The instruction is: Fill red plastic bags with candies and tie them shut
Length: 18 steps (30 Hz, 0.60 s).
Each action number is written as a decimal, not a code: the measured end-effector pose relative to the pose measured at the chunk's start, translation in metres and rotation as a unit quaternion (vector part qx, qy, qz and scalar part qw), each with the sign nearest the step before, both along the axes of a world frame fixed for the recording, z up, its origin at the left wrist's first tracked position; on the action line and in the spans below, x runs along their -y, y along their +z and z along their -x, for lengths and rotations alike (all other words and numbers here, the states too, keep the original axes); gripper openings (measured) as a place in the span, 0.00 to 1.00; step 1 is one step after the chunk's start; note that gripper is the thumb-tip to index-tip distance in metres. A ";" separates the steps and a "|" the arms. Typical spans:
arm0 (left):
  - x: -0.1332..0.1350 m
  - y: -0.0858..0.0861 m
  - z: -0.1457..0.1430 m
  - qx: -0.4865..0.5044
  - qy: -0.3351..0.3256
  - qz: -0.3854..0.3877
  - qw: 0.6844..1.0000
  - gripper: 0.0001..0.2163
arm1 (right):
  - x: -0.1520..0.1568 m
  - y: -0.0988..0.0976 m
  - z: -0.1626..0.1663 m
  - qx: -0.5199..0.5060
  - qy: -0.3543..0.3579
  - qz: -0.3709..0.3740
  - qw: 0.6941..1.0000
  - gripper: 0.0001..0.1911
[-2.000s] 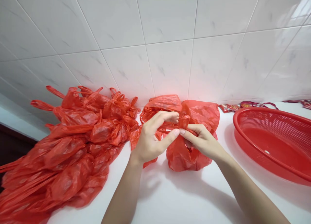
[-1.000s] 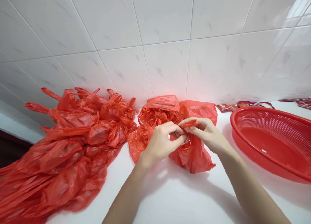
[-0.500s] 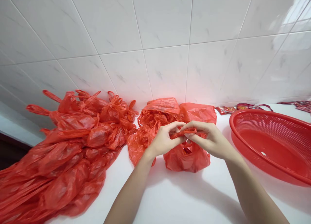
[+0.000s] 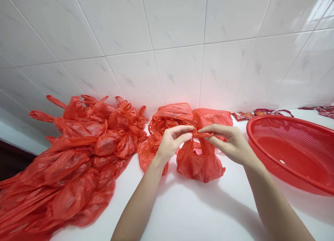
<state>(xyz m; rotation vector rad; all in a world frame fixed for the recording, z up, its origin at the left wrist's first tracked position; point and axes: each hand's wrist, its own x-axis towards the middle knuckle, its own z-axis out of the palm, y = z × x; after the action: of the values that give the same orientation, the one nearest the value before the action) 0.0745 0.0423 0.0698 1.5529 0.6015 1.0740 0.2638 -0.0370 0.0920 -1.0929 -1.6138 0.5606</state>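
A small red plastic bag (image 4: 200, 161) stands on the white counter (image 4: 198, 213) in front of me. My left hand (image 4: 171, 142) pinches one of its twisted handles between thumb and fingers. My right hand (image 4: 229, 143) pinches the other handle, fingertips meeting the left hand's above the bag. The handles cross between my fingers at the bag's top. What is inside the bag is hidden.
A big heap of tied red bags (image 4: 70, 157) covers the counter on the left. More crumpled red bags (image 4: 172, 119) lie behind, against the white tiled wall (image 4: 167, 42). A red plastic basket (image 4: 294, 150) sits at the right. Small red packets (image 4: 245, 115) lie by the wall.
Both hands have kept working the bag's handles together. They rose a little, and the bag now hangs stretched beneath the pinched handles.
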 end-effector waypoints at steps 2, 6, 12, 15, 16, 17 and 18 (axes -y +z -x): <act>-0.003 -0.001 0.000 0.006 0.034 0.011 0.999 0.10 | 0.001 0.000 -0.002 0.014 -0.012 -0.016 1.000 0.08; -0.015 -0.007 -0.001 0.036 0.116 0.027 0.992 0.13 | -0.001 0.001 -0.010 0.066 -0.006 -0.057 0.996 0.08; -0.043 -0.019 0.003 0.091 0.215 0.047 0.971 0.14 | -0.008 0.000 -0.025 0.138 0.018 -0.050 0.989 0.08; -0.055 -0.025 0.008 0.093 0.247 0.035 0.964 0.13 | -0.010 0.000 -0.032 0.165 0.026 -0.028 0.986 0.09; -0.059 -0.027 0.010 0.090 0.256 0.032 0.962 0.12 | -0.011 0.000 -0.034 0.175 0.029 -0.019 0.984 0.09; -0.062 -0.030 0.011 0.084 0.266 0.031 0.960 0.11 | -0.011 0.000 -0.036 0.186 0.033 -0.009 0.982 0.09; -0.066 -0.032 0.013 0.077 0.276 0.031 0.958 0.10 | -0.012 0.000 -0.038 0.196 0.037 -0.001 0.980 0.10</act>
<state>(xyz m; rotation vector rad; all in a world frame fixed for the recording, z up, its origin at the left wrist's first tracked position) 0.0618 0.1080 0.0375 1.2553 0.9826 1.5594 0.3014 -0.0254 0.0919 -1.1988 -2.0011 0.4055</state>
